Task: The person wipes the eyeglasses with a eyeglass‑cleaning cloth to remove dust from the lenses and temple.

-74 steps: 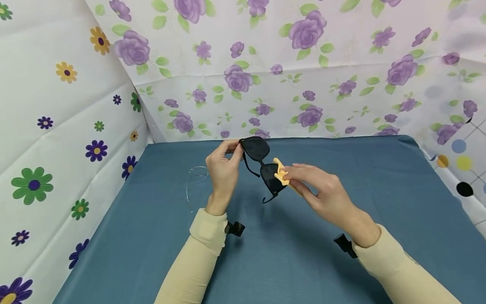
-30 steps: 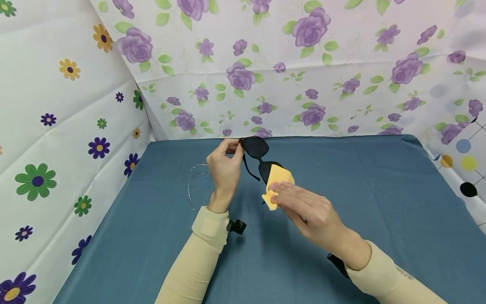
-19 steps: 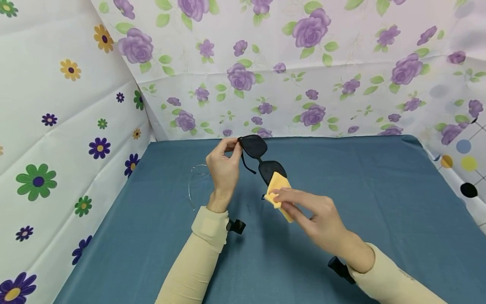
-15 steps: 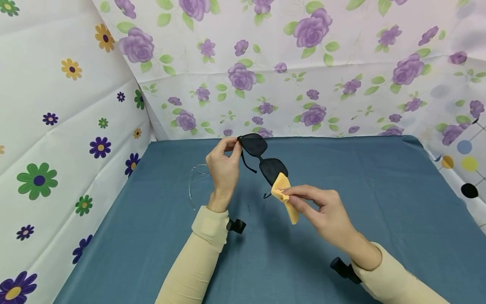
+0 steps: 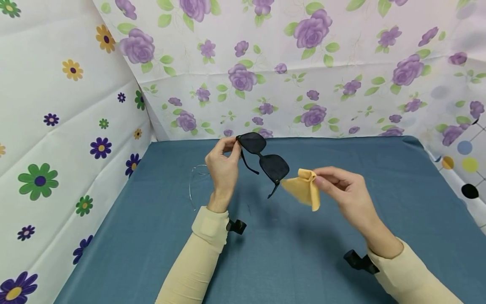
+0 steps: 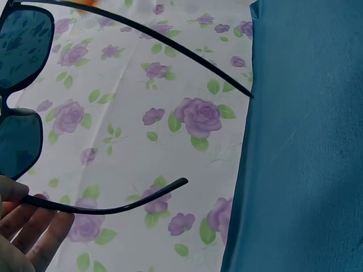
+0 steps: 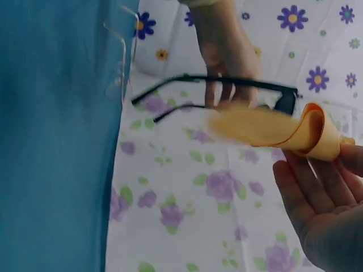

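Observation:
Black sunglasses [image 5: 274,167] are held up above the table, tilted, with both temples unfolded. My left hand [image 5: 223,166] pinches them at the corner by one hinge; the left wrist view shows thumb and fingers on that temple of the sunglasses [image 6: 102,211]. To the right, my right hand [image 5: 347,195] pinches a folded yellow cloth [image 5: 305,189] between thumb and fingers. The cloth hangs down, its left corner near the lower lens. In the right wrist view the cloth [image 7: 323,136] is curled at the fingertips and partly covers the sunglasses.
A pair of clear, thin-framed glasses [image 5: 191,185] lies on the blue tablecloth [image 5: 265,261] left of my left hand, partly hidden by it. Flowered sheets [image 5: 243,50] stand behind and at the left of the table.
My right hand wiped the cloth over the lower lens, then moved right and slightly up with it, uncovering the lens. The left hand kept its hold, with the sunglasses barely shifting.

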`<state>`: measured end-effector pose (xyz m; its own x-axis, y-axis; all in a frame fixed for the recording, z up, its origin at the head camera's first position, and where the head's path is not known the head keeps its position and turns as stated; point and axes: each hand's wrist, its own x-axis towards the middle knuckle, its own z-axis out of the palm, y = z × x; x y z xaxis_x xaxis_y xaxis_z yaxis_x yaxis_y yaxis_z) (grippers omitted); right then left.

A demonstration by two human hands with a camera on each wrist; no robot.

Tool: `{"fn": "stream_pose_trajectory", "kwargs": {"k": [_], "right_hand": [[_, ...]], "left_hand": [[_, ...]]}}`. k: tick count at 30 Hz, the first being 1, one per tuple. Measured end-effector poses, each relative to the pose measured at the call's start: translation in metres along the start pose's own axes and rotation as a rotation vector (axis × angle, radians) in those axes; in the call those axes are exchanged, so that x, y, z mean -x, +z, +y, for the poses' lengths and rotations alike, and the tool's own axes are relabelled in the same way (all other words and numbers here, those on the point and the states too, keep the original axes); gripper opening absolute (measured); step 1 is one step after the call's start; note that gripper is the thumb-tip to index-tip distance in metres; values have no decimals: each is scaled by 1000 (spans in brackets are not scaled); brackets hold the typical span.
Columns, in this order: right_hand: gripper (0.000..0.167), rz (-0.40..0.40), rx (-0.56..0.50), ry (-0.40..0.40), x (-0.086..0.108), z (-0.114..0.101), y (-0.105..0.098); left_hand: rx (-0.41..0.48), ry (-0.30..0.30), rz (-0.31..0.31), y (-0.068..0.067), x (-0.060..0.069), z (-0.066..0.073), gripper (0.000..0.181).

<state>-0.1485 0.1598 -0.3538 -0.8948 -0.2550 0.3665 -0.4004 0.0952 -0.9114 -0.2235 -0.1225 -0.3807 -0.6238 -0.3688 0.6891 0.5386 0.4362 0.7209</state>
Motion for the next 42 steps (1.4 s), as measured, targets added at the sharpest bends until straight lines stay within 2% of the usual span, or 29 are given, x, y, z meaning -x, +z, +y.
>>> {"fn": "stream_pose_trajectory", "kwargs": {"k": [2,4,8,12,19,26,29,34,39,42], "right_hand": [[20,40,10,5,-3,0,-4],[21,72,33,16,-7,1,-7],[25,97,45,55,-14,12,-9],[25,123,-6,62,-16,22,-5],[26,279,-137,-4,-18,26,12],[26,394,-233,-89,-20,31,31],[26,399,-277,-136,-22,32,35],[24,350,-252,-175,-25,34,36],[18,345,-263,-142,-29,34,35],[13,360,-293,-91,-32,33,34]], "left_hand": [[9,-4,-8,0,0,0,8],[14,-19,-24,-1,1,6,7],[13,-65,-81,-1,3,10,8],[31,-121,-129,-1,4,8,11],[99,-204,-163,0,5,11,10],[84,-238,-186,2,8,10,11],[107,-246,-189,4,8,11,11],[138,-247,-192,5,8,14,11],[146,-245,-187,7,8,15,10],[143,-234,-182,7,10,17,10]]}}
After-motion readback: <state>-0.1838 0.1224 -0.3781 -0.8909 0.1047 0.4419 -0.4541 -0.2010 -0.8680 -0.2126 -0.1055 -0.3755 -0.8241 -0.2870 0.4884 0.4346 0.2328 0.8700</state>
